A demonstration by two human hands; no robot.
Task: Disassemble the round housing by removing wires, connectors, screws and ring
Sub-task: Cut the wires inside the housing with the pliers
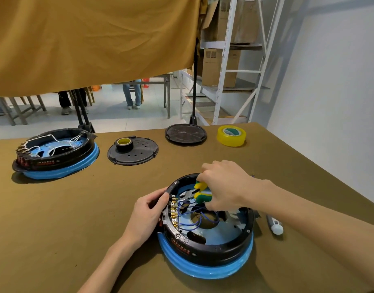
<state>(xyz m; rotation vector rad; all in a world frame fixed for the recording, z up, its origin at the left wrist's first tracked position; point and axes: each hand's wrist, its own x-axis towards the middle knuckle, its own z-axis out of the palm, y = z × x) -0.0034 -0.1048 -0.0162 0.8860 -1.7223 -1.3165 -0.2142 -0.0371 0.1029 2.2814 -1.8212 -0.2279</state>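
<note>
Under right hand (222, 185), round housing (207, 227)

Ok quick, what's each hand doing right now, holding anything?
Left hand: grips the rim of the round housing by the connector row.
Right hand: holds the green-and-yellow pliers, nose down at the blue wires.

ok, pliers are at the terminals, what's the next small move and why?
Probably squeeze the yellow-green-handled pliers and pull one blue wire off the brass terminal row: their tip sits there, wires remain attached, and the left hand braces the black round housing.
</note>
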